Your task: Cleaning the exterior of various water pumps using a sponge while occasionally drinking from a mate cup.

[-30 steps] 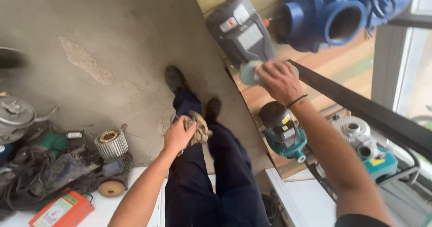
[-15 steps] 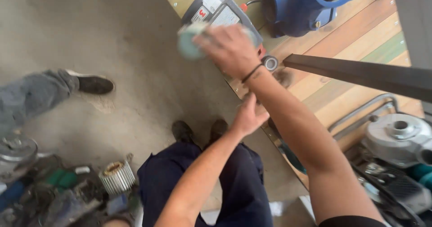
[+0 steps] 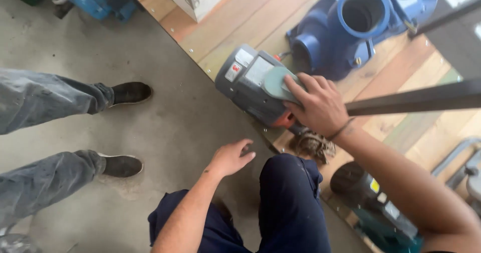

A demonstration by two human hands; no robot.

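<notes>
Under the right hand (image 3: 320, 105) sits a grey motor unit (image 3: 255, 87) at the edge of a wooden platform (image 3: 235, 25), and the hand presses a pale green disc (image 3: 278, 82) flat against its top, fingers spread over the disc. Half a second ago that hand held the disc up in the air above the unit; now it has come down onto it. The left hand (image 3: 231, 157) has dropped away from the right wrist and hovers open and empty over the concrete floor (image 3: 165, 122), just left of the person's dark blue trouser knee (image 3: 285, 183). A wad of brownish rag (image 3: 313, 145) lies just below the right hand, at the platform edge. Beyond the right hand stands a large blue pump housing (image 3: 350, 27), and a dark metal bar (image 3: 416, 98) crosses over the right forearm. Well to the left of both hands, another person's grey trouser legs and black shoes (image 3: 128, 92) rest on the floor, closer in than before. Below the right forearm lies a dark and teal motor (image 3: 373, 198).
</notes>
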